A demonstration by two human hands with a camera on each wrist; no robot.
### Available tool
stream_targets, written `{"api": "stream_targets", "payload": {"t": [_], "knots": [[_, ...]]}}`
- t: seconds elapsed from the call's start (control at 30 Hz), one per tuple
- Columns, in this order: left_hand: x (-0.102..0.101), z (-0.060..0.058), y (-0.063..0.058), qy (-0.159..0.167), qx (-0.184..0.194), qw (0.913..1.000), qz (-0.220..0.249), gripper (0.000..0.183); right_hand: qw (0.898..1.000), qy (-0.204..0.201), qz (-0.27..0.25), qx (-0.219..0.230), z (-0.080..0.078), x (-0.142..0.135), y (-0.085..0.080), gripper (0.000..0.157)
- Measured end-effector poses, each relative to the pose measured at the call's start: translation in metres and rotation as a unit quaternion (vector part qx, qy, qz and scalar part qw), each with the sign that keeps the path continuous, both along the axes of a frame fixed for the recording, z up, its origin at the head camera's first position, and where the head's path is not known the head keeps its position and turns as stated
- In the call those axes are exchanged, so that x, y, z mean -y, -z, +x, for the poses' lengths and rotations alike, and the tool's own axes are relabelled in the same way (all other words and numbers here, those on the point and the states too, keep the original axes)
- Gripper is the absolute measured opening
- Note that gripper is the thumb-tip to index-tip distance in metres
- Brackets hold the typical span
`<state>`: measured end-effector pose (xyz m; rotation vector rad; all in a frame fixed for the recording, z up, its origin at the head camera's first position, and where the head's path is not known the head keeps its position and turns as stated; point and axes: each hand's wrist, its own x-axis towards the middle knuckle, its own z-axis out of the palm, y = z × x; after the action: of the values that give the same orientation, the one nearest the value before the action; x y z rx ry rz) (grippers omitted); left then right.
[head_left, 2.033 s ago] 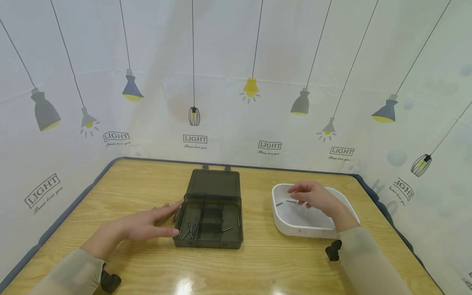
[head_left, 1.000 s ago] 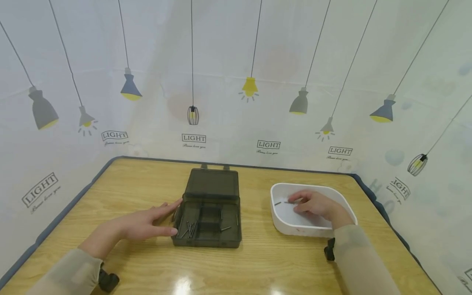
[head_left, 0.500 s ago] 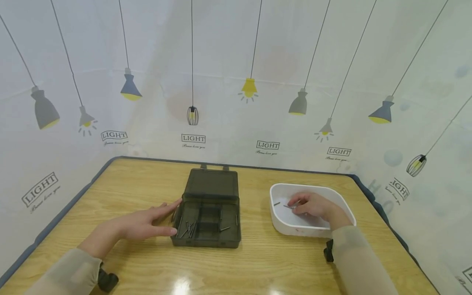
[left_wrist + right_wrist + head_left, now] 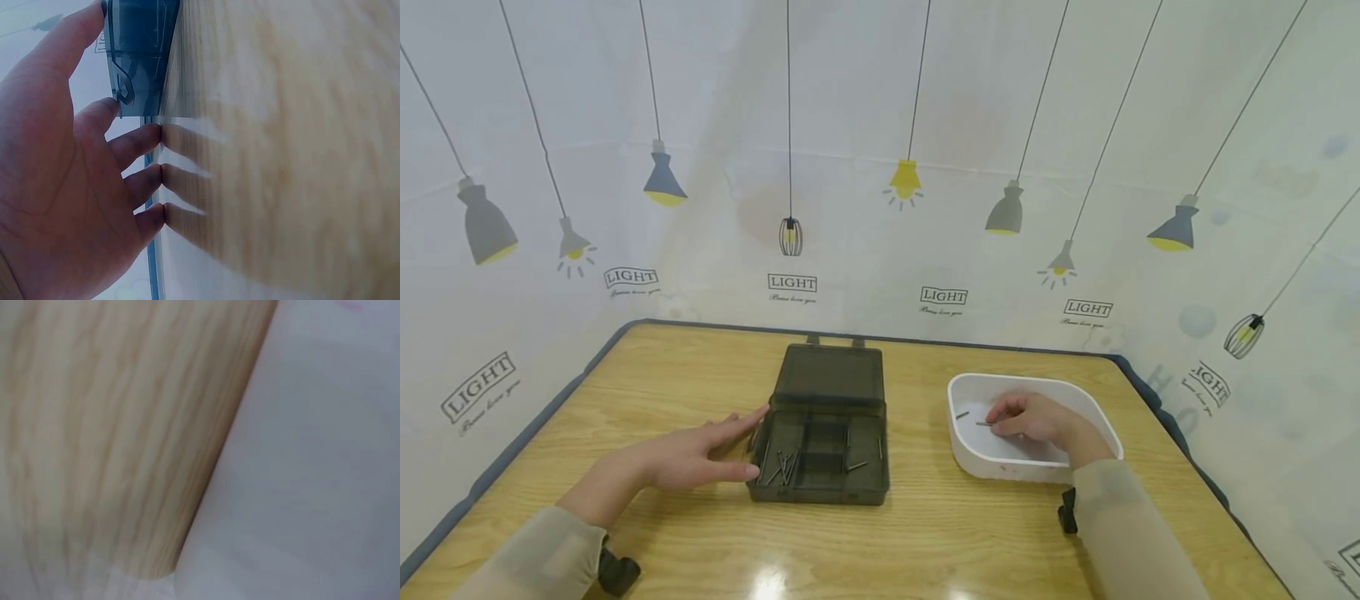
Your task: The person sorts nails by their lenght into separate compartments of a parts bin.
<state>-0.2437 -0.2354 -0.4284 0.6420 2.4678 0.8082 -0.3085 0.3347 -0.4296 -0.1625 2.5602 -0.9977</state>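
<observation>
My right hand reaches down into a white tray. Thumb and forefinger pinch one end of a thin metal pin, nail- or screw-like. Another pin lies by the tray's left wall. My left hand is spread beside a dark, see-through compartment box, thumb and forefinger at its left side. In the left wrist view, the other fingertips rest on the table. Several pins lie in the box's left compartment and a few in the right. The right wrist view shows no fingers.
The box's hinged lid lies folded back toward the table's far edge. Wood table separates box and tray. Behind stands a pale curtain printed with lamps. The tray's outer wall fills the right wrist view's right side.
My right hand has lowered from above the tray to its floor and taken hold of a pin, which has shifted slightly toward me. The left hand and box have stayed put.
</observation>
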Motion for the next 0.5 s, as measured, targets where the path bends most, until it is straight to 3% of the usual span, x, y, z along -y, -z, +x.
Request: {"api": "stream_targets", "payload": {"t": [0.5], "knots": [[0.0001,-0.0010,0.0010,0.004,0.002,1.0000,0.004,0.094,1.000,-0.003,0.016,-0.013,-0.0008,0.0004,0.0018,0.016]]}}
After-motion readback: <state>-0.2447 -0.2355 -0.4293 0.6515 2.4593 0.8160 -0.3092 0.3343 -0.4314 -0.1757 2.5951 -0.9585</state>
